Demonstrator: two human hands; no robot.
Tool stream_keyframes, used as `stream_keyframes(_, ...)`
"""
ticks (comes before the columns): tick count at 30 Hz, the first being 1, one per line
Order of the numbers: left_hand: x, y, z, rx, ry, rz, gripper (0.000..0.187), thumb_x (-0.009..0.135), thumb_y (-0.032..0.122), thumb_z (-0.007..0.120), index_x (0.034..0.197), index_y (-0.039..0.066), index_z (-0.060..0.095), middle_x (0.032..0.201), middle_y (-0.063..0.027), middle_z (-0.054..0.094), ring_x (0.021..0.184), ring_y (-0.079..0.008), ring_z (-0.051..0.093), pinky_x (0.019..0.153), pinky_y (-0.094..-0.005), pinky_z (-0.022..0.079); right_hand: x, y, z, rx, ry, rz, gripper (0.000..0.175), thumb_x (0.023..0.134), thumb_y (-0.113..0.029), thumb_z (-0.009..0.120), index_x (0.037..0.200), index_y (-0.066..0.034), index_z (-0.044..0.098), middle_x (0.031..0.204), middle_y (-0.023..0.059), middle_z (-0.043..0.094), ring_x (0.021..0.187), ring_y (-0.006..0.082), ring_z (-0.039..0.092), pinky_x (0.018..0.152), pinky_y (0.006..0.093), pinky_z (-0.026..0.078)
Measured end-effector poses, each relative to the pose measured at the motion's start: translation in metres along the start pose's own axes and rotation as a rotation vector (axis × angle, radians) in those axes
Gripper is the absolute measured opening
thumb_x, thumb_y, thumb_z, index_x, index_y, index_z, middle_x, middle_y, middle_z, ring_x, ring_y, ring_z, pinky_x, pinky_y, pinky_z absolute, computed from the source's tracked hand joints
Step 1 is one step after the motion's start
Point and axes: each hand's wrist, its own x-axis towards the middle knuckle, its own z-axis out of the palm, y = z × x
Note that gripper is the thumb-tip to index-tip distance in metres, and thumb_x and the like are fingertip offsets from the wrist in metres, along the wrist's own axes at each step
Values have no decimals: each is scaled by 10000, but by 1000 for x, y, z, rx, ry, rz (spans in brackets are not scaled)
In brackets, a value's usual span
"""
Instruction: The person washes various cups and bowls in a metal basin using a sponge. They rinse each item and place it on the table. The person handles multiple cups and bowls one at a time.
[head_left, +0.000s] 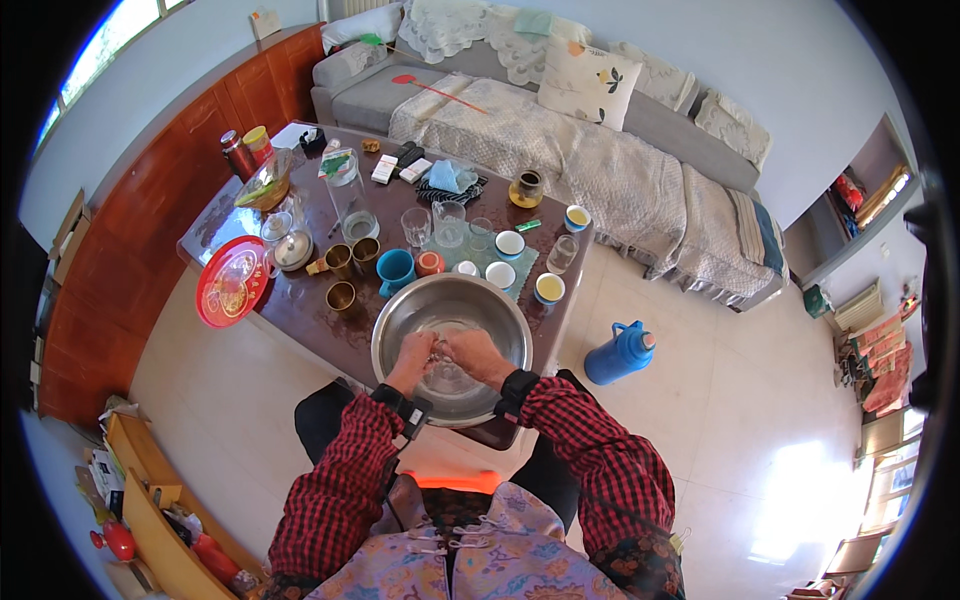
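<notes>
A stainless steel basin (454, 292) stands at the near edge of the dark table, with what looks like water in it. Both hands are together inside it. My left hand (415, 360) and my right hand (474, 354) meet over the middle, on something small and clear that the fingers mostly hide; its kind cannot be told. Just beyond the rim are a blue mug (395, 271), an orange-red cup (430, 263) and a small white cup (466, 268). Brass-coloured cups (340, 296) stand to the left of the basin, and white bowl-like cups (500, 275) to the right.
Glass tumblers (448, 223), a glass jug (352, 195) and a lidded glass teapot (292, 249) stand farther back. A red tray (232, 282) overhangs the table's left edge. A blue thermos flask (619, 354) is on the floor at right. A covered sofa (600, 165) runs behind the table.
</notes>
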Motion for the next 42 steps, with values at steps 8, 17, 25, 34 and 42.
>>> stream_keyframes(8, -11, -17, 19, 116, 356, 545, 283, 909, 215, 473, 753, -4, 561, 619, -80, 523, 565, -148, 494, 537, -327, 399, -8, 10, 43, 1356, -200, 886, 305, 925, -311, 549, 731, -78, 511, 577, 18, 472, 440, 152, 470, 382, 300, 330)
stream_keyframes(17, 31, -54, -22, 473, -111, 358, 262, 870, 217, 519, 776, -25, 550, 626, -147, 578, 551, -250, 586, 495, -346, 443, -7, 1, -4, 139, 14, -86, 274, 882, -260, 530, 883, 13, 543, 774, 252, 612, 724, 428, 608, 630, 500, 472)
stream_keyframes(25, 27, -63, -6, 101, 174, 359, 340, 807, 259, 495, 744, -35, 656, 632, -158, 626, 578, -252, 607, 582, -373, 461, -19, -14, 26, 169, -34, 255, 232, 857, -209, 523, 904, 15, 563, 717, 237, 610, 674, 394, 621, 606, 473, 481)
stream_keyframes(34, -5, -25, 10, -442, 412, -41, 286, 839, 268, 526, 736, 16, 614, 600, -50, 573, 452, -150, 492, 412, -299, 358, -14, -15, 51, 1472, -119, 1033, 429, 950, -367, 474, 728, -15, 578, 560, 66, 563, 449, 170, 554, 382, 281, 393)
stream_keyframes(42, 4, -57, -8, -559, 350, -132, 269, 900, 326, 583, 833, 67, 554, 715, -47, 551, 519, -144, 495, 444, -256, 400, 7, 38, 67, 717, 450, 1072, 399, 957, -310, 455, 770, 6, 610, 759, 141, 659, 619, 190, 631, 509, 340, 479)
